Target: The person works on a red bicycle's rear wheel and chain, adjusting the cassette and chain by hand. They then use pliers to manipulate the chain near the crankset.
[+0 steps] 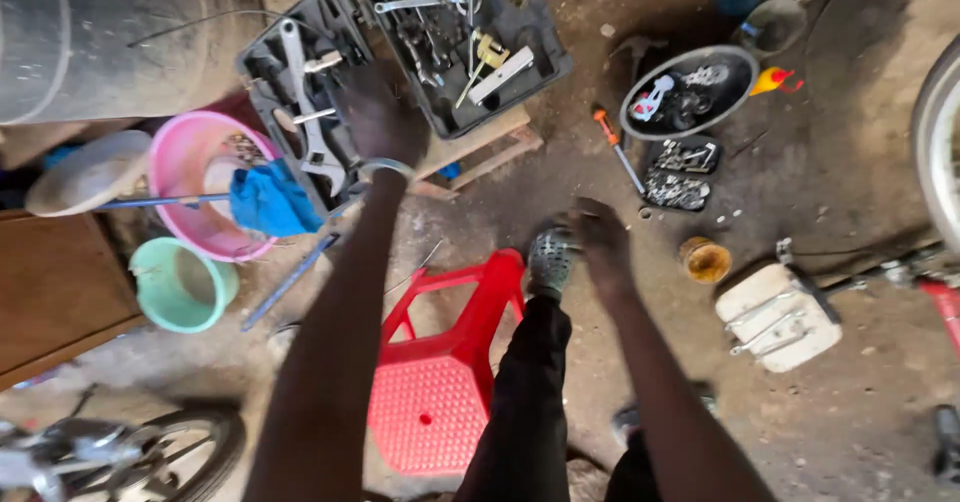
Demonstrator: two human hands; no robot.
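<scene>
Near edge: bicycle wheel (185,452) at lower left, red plastic stool (445,372) between both forearms, black trouser leg ending in a patterned shoe (550,259) resting on the stool's far edge.

Right hand (603,237) just beside the shoe, fingers loosely curled, holding nothing visible; touching the shoe or not, cannot tell. Right of that hand: small yellow tin (706,260) on the dirt floor, white block with wrenches (778,317) beyond it. Past the right hand: orange-handled screwdriver (615,147), black trays of small metal parts (680,172), round metal bowl (688,92) with parts inside.

Left hand (378,112), metal bangle at the wrist, reaching down into the open black tool case (330,102). Palm down over the tray, fingers blurred and dark, grip width cannot tell; nothing clearly held. Adjustable wrench (308,112) lying in the case just left of that hand, touching or not unclear. Blue cloth (270,200) left of the wrist, draped on the pink basin (195,177). Green bucket (182,284) nearer than the basin. Second case half (470,37) with spanners and sockets beyond and right of the left hand. Large dark drum (100,32) at far left.
</scene>
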